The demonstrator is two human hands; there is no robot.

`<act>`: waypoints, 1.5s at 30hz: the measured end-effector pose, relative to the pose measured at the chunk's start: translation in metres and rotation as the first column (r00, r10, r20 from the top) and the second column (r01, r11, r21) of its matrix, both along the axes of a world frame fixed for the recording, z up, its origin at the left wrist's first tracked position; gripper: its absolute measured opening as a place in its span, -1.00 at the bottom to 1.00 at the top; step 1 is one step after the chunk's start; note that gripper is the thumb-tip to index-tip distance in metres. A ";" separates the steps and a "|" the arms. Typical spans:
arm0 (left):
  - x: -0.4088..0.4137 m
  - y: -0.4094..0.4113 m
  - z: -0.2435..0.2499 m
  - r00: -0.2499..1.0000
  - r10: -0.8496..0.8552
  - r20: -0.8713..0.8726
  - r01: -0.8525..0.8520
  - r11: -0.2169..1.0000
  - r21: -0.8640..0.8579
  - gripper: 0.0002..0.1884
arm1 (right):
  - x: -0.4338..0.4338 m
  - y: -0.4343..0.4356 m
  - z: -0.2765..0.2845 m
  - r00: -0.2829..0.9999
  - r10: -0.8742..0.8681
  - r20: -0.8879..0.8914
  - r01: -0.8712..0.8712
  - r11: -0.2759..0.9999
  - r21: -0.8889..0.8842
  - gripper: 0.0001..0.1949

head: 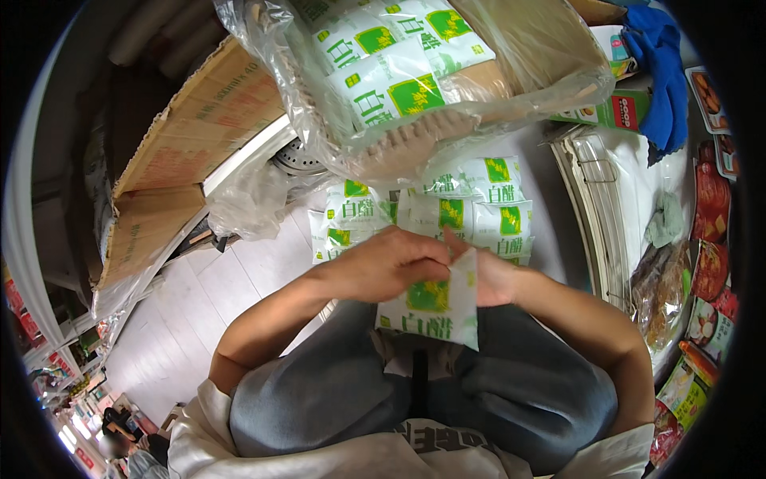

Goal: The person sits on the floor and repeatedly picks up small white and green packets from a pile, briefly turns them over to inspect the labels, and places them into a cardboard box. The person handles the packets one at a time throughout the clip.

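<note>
My left hand (383, 263) grips the top of a white and green vinegar pouch (428, 311), which hangs over my lap. Beside it, my right hand (494, 278) touches the pouch's upper right side; its fingers are partly hidden, so its hold cannot be told. Just beyond both hands, more pouches of the same kind (502, 215) lie in rows. Further off, an open cardboard box lined with clear plastic (413, 141) holds several stacked pouches (383, 90).
An opened cardboard carton (179, 143) stands at the left, near a crumpled plastic bag (251, 197). Blue rubber gloves (658, 78) hang at the upper right. Colourful food packages (712, 269) line the right edge. A person (128, 449) is far off at the lower left.
</note>
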State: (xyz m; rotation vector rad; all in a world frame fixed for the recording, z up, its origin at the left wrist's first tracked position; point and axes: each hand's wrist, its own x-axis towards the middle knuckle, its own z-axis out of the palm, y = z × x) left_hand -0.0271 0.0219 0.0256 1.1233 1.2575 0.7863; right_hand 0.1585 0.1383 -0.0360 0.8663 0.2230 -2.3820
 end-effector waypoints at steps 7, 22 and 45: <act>0.017 -0.002 -0.004 0.923 0.365 0.125 -0.377 0.921 0.100 -0.82 | -0.001 -0.001 0.008 0.982 -0.083 -0.170 0.018 0.936 -0.352 -0.04; 0.030 -0.017 -0.028 0.695 0.585 0.417 -0.433 0.804 -0.407 -0.48 | 0.006 0.024 0.026 0.913 -0.341 -0.224 0.249 0.900 -0.357 -0.07; 0.034 -0.013 -0.015 0.487 0.640 0.595 -0.528 0.758 -0.383 -0.78 | 0.016 0.036 0.030 0.915 -0.303 -0.265 0.264 0.949 -0.173 0.02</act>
